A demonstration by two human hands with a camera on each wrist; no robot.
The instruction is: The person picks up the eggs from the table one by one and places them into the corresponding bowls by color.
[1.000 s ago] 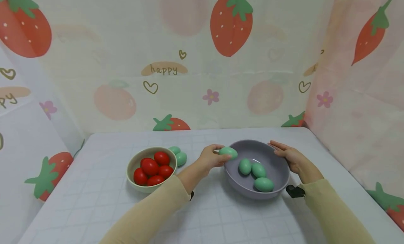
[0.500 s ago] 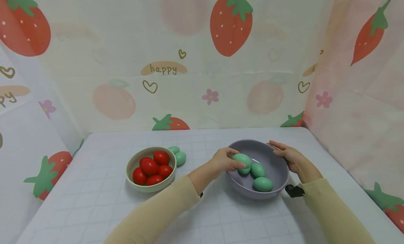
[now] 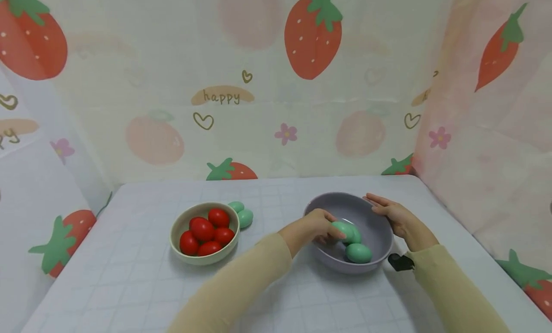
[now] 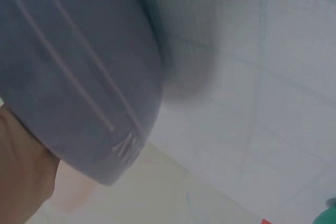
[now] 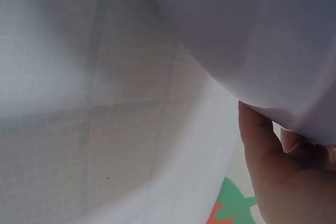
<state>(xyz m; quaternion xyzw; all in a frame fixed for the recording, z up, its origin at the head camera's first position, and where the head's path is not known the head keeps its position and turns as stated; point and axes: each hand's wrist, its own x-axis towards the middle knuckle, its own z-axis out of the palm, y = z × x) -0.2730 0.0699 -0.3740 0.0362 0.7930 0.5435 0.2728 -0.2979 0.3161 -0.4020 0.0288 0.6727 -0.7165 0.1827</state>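
Note:
My left hand [image 3: 320, 225] reaches over the left rim of a grey-purple bowl [image 3: 375, 218] and pinches a green egg [image 3: 342, 231] low inside it. Right beside that egg lies another green egg [image 3: 356, 235], partly covered. A further green egg [image 3: 358, 253] sits at the bowl's near side; my left hand may hide more. With fingers fairly straight, my right hand [image 3: 398, 220] rests against the bowl's right rim. The left wrist view shows the bowl's outer wall [image 4: 89, 66] and part of the hand; in the right wrist view a fingertip touches the bowl's underside edge.
On the left, a pale green bowl [image 3: 176, 242] holds several red eggs [image 3: 202, 229]. Behind its right side lie two green eggs [image 3: 245, 218] on the white gridded tablecloth [image 3: 129, 285]. A strawberry-print curtain [image 3: 267, 103] closes off the back and sides.
Holding the green egg, my left hand has moved right, across the rim and down into the grey-purple bowl. My right hand stays at the bowl's right rim.

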